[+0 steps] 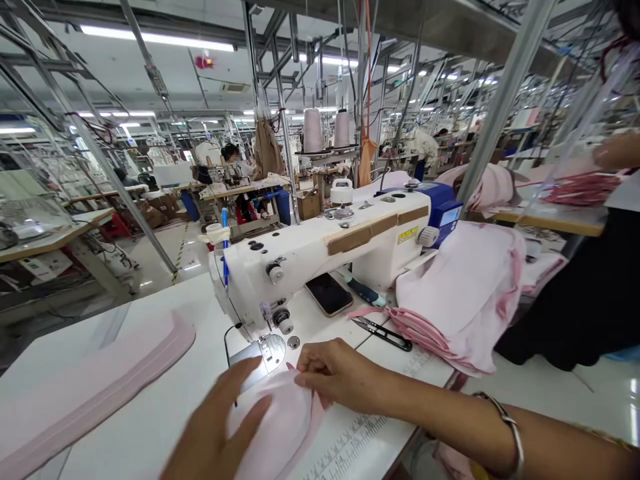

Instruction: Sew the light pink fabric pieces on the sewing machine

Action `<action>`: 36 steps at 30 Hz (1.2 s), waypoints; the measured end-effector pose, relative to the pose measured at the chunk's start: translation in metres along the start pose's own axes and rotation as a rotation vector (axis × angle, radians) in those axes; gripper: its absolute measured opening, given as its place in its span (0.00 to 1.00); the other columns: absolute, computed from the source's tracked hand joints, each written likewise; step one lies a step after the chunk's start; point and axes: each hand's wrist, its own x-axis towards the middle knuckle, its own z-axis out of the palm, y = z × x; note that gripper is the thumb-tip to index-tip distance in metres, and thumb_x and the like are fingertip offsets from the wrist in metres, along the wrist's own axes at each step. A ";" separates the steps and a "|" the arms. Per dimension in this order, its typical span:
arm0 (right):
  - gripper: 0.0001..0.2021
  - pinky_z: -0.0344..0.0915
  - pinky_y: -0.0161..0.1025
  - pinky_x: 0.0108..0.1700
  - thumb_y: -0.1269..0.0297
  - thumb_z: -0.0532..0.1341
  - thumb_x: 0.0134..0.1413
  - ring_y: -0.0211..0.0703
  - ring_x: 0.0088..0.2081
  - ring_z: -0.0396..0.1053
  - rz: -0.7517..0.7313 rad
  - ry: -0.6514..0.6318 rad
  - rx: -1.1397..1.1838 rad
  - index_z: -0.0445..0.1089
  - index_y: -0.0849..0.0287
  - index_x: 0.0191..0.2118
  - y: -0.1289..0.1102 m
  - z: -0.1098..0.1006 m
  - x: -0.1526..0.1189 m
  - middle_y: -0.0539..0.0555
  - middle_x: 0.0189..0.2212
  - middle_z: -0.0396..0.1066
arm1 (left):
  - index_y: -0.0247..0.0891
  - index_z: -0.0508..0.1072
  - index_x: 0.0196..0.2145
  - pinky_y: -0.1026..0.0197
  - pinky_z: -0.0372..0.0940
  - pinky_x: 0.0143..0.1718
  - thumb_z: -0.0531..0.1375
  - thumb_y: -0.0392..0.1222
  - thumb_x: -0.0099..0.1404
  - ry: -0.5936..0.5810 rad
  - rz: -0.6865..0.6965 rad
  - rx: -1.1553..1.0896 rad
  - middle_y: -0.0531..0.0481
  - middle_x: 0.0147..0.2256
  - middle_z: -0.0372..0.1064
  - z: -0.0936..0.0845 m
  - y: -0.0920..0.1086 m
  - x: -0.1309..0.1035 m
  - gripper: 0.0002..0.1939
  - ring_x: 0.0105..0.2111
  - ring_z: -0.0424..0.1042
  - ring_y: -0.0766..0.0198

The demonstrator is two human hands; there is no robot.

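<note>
My right hand pinches the edge of a pale pink fabric piece just in front of the sewing machine. Thumb and fingers spread apart, my left hand is over the left side of the same fabric; its lower part runs out of view. Behind the fabric is the metal needle plate, under the machine head. A narrow pink strip or fold shows along the fabric's right edge by my right fingers. Whether my left palm presses on the cloth is hidden.
Black thread snips, a phone and a stack of pink-edged pieces lie right of the needle area. More pink fabric lies at left. Thread cones stand behind. A person in dark clothing is at right.
</note>
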 end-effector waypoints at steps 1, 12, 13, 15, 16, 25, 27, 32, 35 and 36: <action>0.05 0.59 0.27 0.23 0.65 0.57 0.62 0.31 0.20 0.64 -0.014 -0.008 -0.021 0.66 0.60 0.35 0.001 0.000 -0.001 0.45 0.21 0.65 | 0.49 0.71 0.51 0.48 0.68 0.52 0.56 0.53 0.65 -0.055 0.005 -0.062 0.50 0.52 0.72 0.012 0.007 0.009 0.19 0.53 0.71 0.53; 0.20 0.62 0.38 0.51 0.78 0.54 0.62 0.43 0.53 0.68 -0.444 -0.339 -0.666 0.66 0.56 0.56 -0.004 -0.014 0.005 0.53 0.57 0.66 | 0.44 0.72 0.27 0.68 0.60 0.27 0.57 0.57 0.64 -0.161 -0.262 -0.346 0.57 0.26 0.68 -0.002 -0.008 0.011 0.17 0.26 0.66 0.67; 0.20 0.62 0.38 0.51 0.78 0.54 0.63 0.42 0.52 0.68 -0.485 -0.345 -0.742 0.65 0.55 0.57 -0.002 -0.012 0.008 0.52 0.57 0.66 | 0.43 0.73 0.27 0.67 0.59 0.26 0.57 0.58 0.64 -0.170 -0.313 -0.359 0.56 0.26 0.68 -0.007 -0.010 0.011 0.17 0.26 0.64 0.67; 0.18 0.61 0.38 0.51 0.77 0.53 0.65 0.41 0.50 0.68 -0.553 -0.337 -0.808 0.64 0.56 0.57 0.002 -0.008 0.014 0.50 0.57 0.66 | 0.42 0.73 0.27 0.67 0.58 0.27 0.58 0.60 0.63 -0.213 -0.364 -0.386 0.56 0.26 0.67 -0.015 -0.013 0.016 0.19 0.27 0.63 0.67; 0.17 0.60 0.38 0.50 0.75 0.52 0.66 0.41 0.48 0.68 -0.582 -0.330 -0.831 0.64 0.56 0.57 0.004 -0.006 0.016 0.50 0.57 0.66 | 0.42 0.73 0.27 0.67 0.58 0.28 0.58 0.60 0.62 -0.249 -0.381 -0.401 0.56 0.26 0.66 -0.017 -0.012 0.019 0.19 0.27 0.63 0.66; 0.13 0.57 0.39 0.42 0.70 0.51 0.69 0.42 0.39 0.63 -0.656 -0.310 -0.919 0.64 0.58 0.55 0.007 -0.005 0.019 0.50 0.54 0.68 | 0.39 0.69 0.24 0.65 0.56 0.24 0.57 0.57 0.60 -0.508 -0.497 -0.367 0.53 0.22 0.68 0.002 -0.004 0.050 0.19 0.24 0.65 0.65; 0.13 0.56 0.40 0.39 0.70 0.50 0.69 0.43 0.37 0.62 -0.645 -0.311 -0.931 0.64 0.57 0.55 0.007 -0.006 0.019 0.49 0.53 0.68 | 0.39 0.68 0.24 0.65 0.54 0.24 0.57 0.56 0.60 -0.510 -0.509 -0.312 0.54 0.22 0.66 0.005 -0.006 0.052 0.18 0.23 0.64 0.64; 0.13 0.56 0.40 0.38 0.69 0.50 0.70 0.43 0.36 0.61 -0.655 -0.299 -0.917 0.64 0.58 0.55 0.006 -0.007 0.019 0.50 0.51 0.69 | 0.39 0.64 0.22 0.65 0.46 0.23 0.59 0.55 0.56 -0.542 -0.528 -0.243 0.59 0.19 0.54 0.003 -0.011 0.057 0.18 0.21 0.52 0.69; 0.13 0.56 0.40 0.38 0.69 0.50 0.70 0.43 0.36 0.62 -0.669 -0.289 -0.918 0.65 0.58 0.54 0.007 -0.007 0.019 0.51 0.48 0.71 | 0.39 0.62 0.22 0.65 0.44 0.23 0.60 0.58 0.55 -0.564 -0.541 -0.243 0.61 0.18 0.49 0.001 -0.012 0.060 0.19 0.21 0.48 0.69; 0.12 0.56 0.40 0.38 0.69 0.49 0.70 0.42 0.36 0.62 -0.678 -0.281 -0.921 0.65 0.59 0.54 0.008 -0.007 0.019 0.52 0.47 0.71 | 0.40 0.62 0.22 0.65 0.44 0.23 0.60 0.58 0.55 -0.573 -0.544 -0.241 0.61 0.18 0.48 0.000 -0.012 0.061 0.19 0.21 0.47 0.69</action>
